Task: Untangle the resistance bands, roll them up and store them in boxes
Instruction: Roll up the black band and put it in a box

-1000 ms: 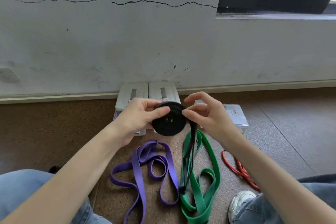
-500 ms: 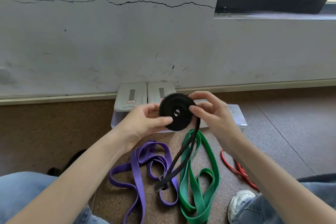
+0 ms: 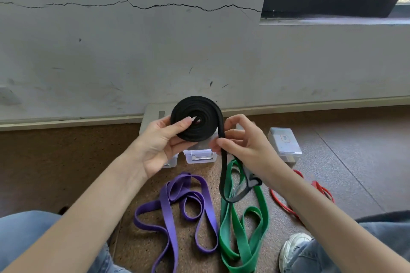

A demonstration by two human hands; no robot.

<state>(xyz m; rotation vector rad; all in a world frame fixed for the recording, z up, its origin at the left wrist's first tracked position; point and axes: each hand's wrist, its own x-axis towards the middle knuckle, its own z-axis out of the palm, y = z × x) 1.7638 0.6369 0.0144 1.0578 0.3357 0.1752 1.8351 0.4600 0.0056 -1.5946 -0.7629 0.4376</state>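
One band in hand: the black band [image 3: 196,118], mostly wound into a flat coil, held up in front of the boxes [image 3: 200,155].
Left hand [image 3: 159,144]: your thumb presses the coil's face near its centre, with fingers curled behind it, so it grips the coil.
Right hand [image 3: 243,146]: pinches the loose tail just beside the coil's right edge.
Tail axis: runs almost straight down from that pinch, then loops back up toward your right wrist.
Next move, likely: wrap the tail on; your right hand is nearer it.
Floor: purple band [image 3: 177,210], green band [image 3: 241,228] and red band [image 3: 286,201] lie unrolled.
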